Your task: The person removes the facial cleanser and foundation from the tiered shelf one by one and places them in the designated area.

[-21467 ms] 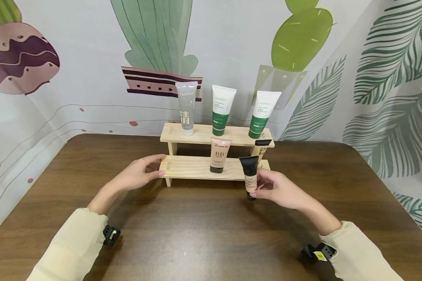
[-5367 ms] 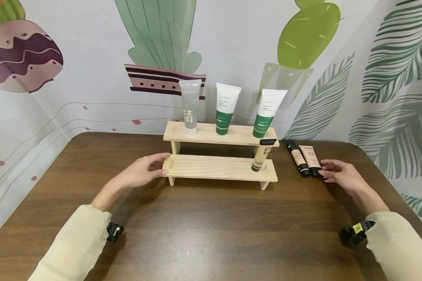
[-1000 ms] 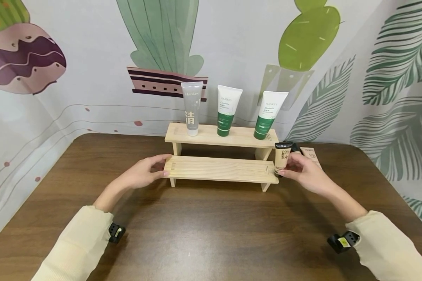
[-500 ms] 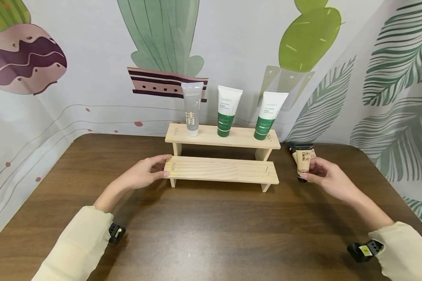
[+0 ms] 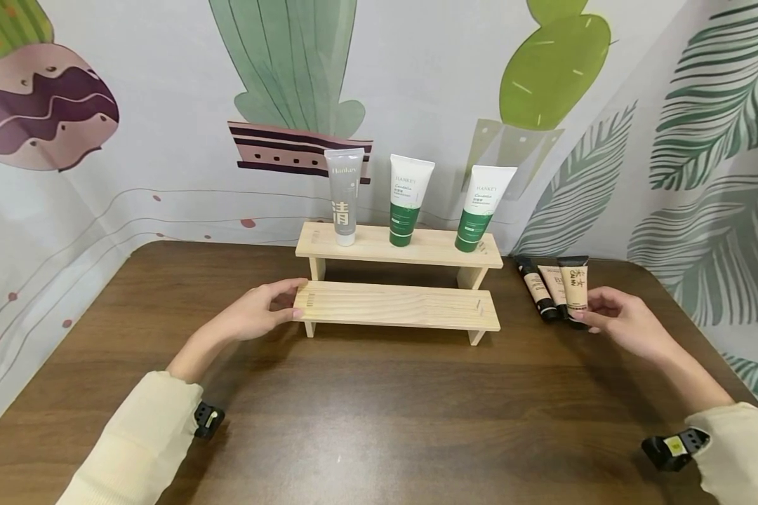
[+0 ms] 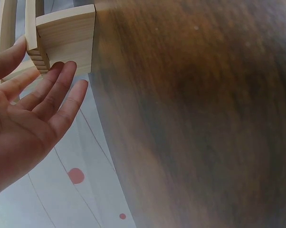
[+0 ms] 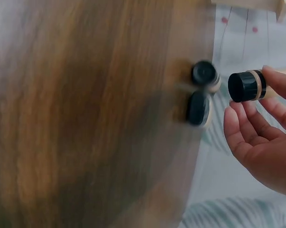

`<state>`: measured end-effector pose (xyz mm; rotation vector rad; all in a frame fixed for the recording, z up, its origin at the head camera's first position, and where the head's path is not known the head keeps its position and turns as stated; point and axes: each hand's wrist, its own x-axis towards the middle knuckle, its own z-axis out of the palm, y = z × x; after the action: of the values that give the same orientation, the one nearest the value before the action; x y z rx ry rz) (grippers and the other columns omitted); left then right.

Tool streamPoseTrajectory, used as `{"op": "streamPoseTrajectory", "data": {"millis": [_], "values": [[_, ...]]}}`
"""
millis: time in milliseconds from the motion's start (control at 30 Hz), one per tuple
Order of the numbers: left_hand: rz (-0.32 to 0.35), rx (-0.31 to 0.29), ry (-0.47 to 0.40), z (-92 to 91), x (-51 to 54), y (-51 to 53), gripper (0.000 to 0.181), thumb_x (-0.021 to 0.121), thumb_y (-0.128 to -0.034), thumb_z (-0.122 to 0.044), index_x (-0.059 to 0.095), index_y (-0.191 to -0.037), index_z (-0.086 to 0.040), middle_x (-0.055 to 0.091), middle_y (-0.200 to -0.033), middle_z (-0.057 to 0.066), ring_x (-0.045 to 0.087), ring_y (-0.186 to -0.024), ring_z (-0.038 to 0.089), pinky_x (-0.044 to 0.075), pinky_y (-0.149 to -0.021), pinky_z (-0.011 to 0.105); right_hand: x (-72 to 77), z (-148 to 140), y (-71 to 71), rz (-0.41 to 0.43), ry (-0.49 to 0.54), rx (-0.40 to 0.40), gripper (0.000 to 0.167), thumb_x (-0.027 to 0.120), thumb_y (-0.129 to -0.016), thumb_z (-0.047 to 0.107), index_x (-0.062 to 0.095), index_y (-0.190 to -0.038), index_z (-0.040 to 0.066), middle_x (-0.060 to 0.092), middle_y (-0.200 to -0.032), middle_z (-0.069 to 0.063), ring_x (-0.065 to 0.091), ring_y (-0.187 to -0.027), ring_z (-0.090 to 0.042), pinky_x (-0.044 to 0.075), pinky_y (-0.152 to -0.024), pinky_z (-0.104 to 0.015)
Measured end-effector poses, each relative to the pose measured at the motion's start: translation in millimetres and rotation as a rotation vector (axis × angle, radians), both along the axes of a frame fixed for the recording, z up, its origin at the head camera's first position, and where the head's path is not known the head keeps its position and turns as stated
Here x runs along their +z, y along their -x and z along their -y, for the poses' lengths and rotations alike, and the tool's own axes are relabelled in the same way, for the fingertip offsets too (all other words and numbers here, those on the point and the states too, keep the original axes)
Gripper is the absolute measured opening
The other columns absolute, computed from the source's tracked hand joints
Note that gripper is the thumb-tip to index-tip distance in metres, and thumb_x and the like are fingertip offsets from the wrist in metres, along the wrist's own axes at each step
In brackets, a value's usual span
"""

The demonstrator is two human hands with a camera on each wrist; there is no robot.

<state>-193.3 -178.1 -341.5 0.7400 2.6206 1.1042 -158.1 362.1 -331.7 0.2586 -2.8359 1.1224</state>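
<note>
My right hand [image 5: 634, 326] pinches a beige cream tube [image 5: 576, 286] with a black cap between thumb and fingers. The tube is upright, cap down, in front of part of a pink BB cream tube [image 5: 552, 280]. The right wrist view shows its black cap [image 7: 243, 87] off the table. Left of the BB cream lies a black-ended foundation tube [image 5: 537, 289]. My left hand [image 5: 253, 312] holds the left end of a two-tier wooden display stand [image 5: 391, 303], thumb and index finger across its lower step. The other left fingers [image 6: 69, 111] extend loosely beside the stand.
On the upper step stand a grey tube [image 5: 344, 196] and two white-and-green tubes, one in the middle [image 5: 407, 200] and one at the right [image 5: 482, 207]. A patterned cloth [image 5: 177, 140] hangs behind the brown table [image 5: 366, 421].
My right hand has carried the beige tube from the stand's right end rightward to the two lying tubes. Earlier this tube stood on the lower step. My left hand stays at the stand.
</note>
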Motion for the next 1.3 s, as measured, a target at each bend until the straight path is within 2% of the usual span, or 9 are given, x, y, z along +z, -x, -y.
{"op": "streamPoseTrajectory", "data": {"millis": [167, 400, 600, 933, 1133, 1300], "values": [[-0.002, 0.000, 0.001, -0.2, 0.6, -0.4, 0.053, 0.058, -0.0900, -0.011, 0.036, -0.135, 0.006, 0.055, -0.117, 0.022, 0.052, -0.108, 0.033, 0.042, -0.087, 0.046, -4.2, -15.6, 1.9, 0.040, -0.006, -0.045, 0.025, 0.062, -0.086, 0.006, 0.053, -0.101, -0.012, 0.062, -0.076, 0.006, 0.058, -0.066, -0.003, 0.050, -0.055, -0.026], [0.000, -0.003, -0.005, -0.4, 0.9, -0.9, 0.053, 0.058, -0.0900, -0.011, 0.036, -0.135, 0.007, 0.055, -0.117, 0.023, 0.052, -0.108, 0.033, 0.042, -0.087, 0.046, -12.7, -32.3, 4.1, 0.079, -0.039, -0.103, 0.032, 0.060, -0.088, 0.013, 0.051, -0.104, -0.014, 0.064, -0.080, -0.005, 0.058, -0.064, -0.003, 0.051, -0.055, -0.028], [0.000, 0.001, -0.018, -0.4, -0.1, -0.7, 0.052, 0.058, -0.0897, -0.009, 0.037, -0.134, 0.007, 0.055, -0.117, 0.022, 0.052, -0.108, 0.033, 0.042, -0.087, 0.046, -19.1, -40.9, 6.3, 0.109, -0.026, -0.119, 0.036, 0.058, -0.090, 0.014, 0.048, -0.105, -0.016, 0.063, -0.080, -0.008, 0.058, -0.061, -0.004, 0.051, -0.054, -0.029], [-0.002, 0.009, -0.014, -0.4, 0.5, 0.0, 0.052, 0.057, -0.0897, -0.008, 0.036, -0.135, 0.007, 0.055, -0.117, 0.023, 0.053, -0.107, 0.032, 0.041, -0.088, 0.046, -26.9, -44.4, 14.3, 0.195, 0.017, -0.171, 0.044, 0.056, -0.091, 0.018, 0.043, -0.110, -0.018, 0.059, -0.080, -0.001, 0.057, -0.061, -0.007, 0.051, -0.056, -0.028], [-0.008, 0.006, 0.000, -0.8, 0.5, 0.3, 0.052, 0.058, -0.0900, -0.010, 0.037, -0.135, 0.006, 0.055, -0.117, 0.023, 0.053, -0.106, 0.032, 0.041, -0.088, 0.047, -28.3, -41.7, 17.6, 0.196, 0.056, -0.197, 0.043, 0.057, -0.091, 0.019, 0.044, -0.109, -0.018, 0.056, -0.075, 0.005, 0.051, -0.062, -0.004, 0.051, -0.055, -0.027], [-0.006, 0.008, 0.004, -0.6, 0.1, 0.3, 0.052, 0.058, -0.0901, -0.011, 0.036, -0.135, 0.006, 0.055, -0.117, 0.022, 0.053, -0.107, 0.032, 0.041, -0.088, 0.047, -30.7, -41.6, 21.7, 0.203, 0.058, -0.222, 0.045, 0.056, -0.091, 0.021, 0.045, -0.108, -0.019, 0.056, -0.071, 0.002, 0.050, -0.058, -0.005, 0.050, -0.053, -0.026]]}}
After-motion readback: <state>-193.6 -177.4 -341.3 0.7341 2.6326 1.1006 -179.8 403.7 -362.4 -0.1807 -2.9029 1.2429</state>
